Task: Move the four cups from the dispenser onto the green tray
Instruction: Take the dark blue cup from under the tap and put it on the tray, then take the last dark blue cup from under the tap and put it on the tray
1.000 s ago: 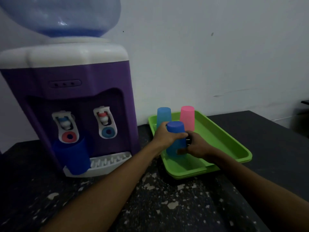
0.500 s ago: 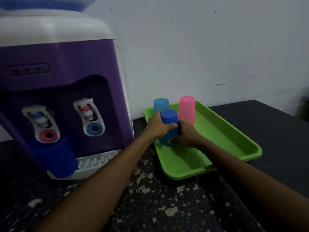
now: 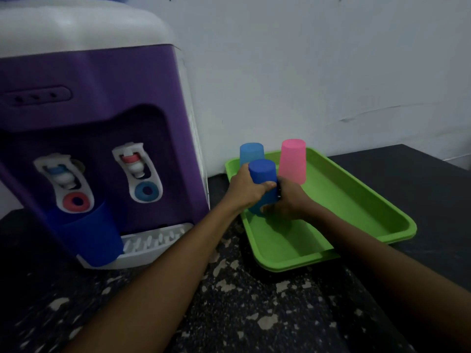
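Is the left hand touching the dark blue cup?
Touching. The head view shows the left hand wrapped around the dark blue cup, its thumb pressed across the cup's front.

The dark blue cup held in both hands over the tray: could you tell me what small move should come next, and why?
Probably lower the dark blue cup onto the green tray and let go: both the left hand and right hand grip it upside down, beside the two cups standing there.

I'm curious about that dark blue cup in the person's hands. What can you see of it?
The dark blue cup looks like smooth, opaque plastic, tapered and turned upside down, flat base up. Both hands hold it over the green tray: the left hand wraps its side, the right hand grips near its rim. Whether it touches the tray is hidden.
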